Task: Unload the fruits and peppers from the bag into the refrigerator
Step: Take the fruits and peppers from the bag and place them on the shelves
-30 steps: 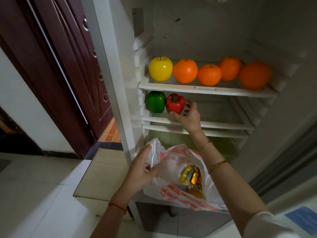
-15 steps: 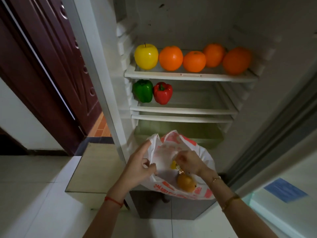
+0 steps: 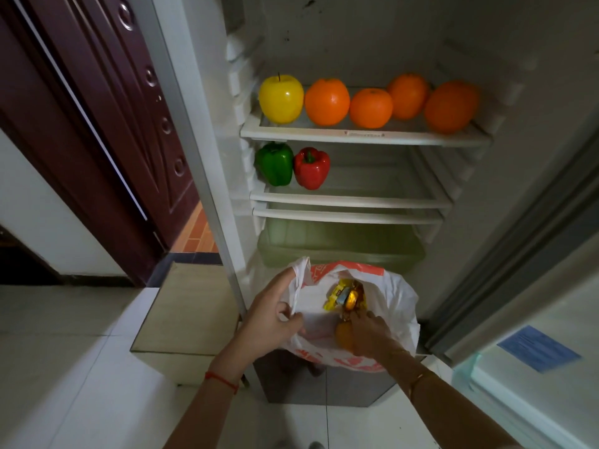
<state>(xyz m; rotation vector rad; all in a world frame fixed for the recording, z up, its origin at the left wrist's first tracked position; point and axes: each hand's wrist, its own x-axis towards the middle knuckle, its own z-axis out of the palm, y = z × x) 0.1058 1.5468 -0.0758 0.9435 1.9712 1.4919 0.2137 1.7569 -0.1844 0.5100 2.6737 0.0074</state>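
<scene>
Orange round fruit (image 3: pixel 343 335), low inside the white-and-red plastic bag (image 3: pixel 397 306), is covered by the right hand (image 3: pixel 368 332), whose fingers seem curled onto it; a firm grasp cannot be told. The bag's near-left rim is pinched by the left hand (image 3: pixel 270 319). A slip is possible if the smooth fruit is lifted loosely, or a snag on the yellow foil packet (image 3: pixel 345 294) just beyond. Farther off, a green pepper (image 3: pixel 275 163) and red pepper (image 3: pixel 311 168) occupy the middle shelf (image 3: pixel 372 200); its right side is left bare.

Dim, soft picture (edges bowed wide)
</scene>
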